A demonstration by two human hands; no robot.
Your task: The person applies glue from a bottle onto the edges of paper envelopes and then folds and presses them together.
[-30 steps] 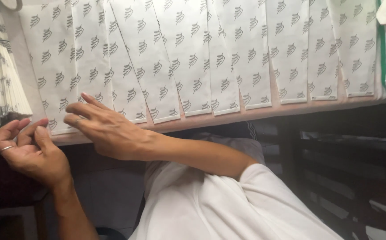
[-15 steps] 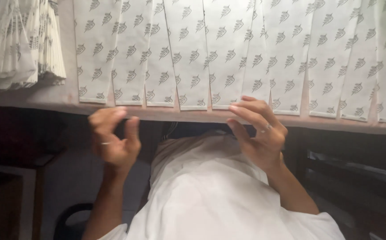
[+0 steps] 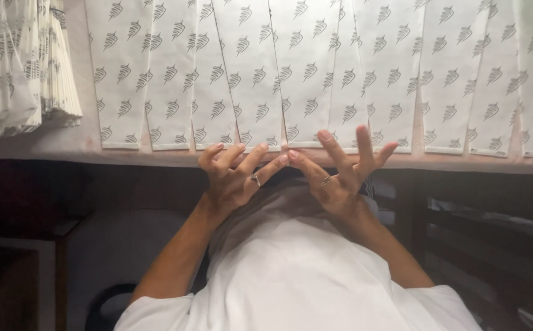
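Observation:
A row of white paper bags (image 3: 306, 73) printed with grey leaf marks lies flat and overlapping along the table edge (image 3: 64, 150). My left hand (image 3: 232, 178) hovers at that edge with fingers spread, a ring on one finger, holding nothing. My right hand (image 3: 340, 168) is beside it, fingers fanned over the bags' lower ends, also wearing a ring and holding nothing. The fingertips of both hands meet near the middle.
A thick stack of the same printed bags (image 3: 24, 67) stands at the far left of the table. Below the table edge are my white garment (image 3: 303, 276), dark furniture at the right (image 3: 493, 245) and a dark space at the left.
Both hands have come together at the middle of the table edge. The left hand has moved right and both now spread their fingers.

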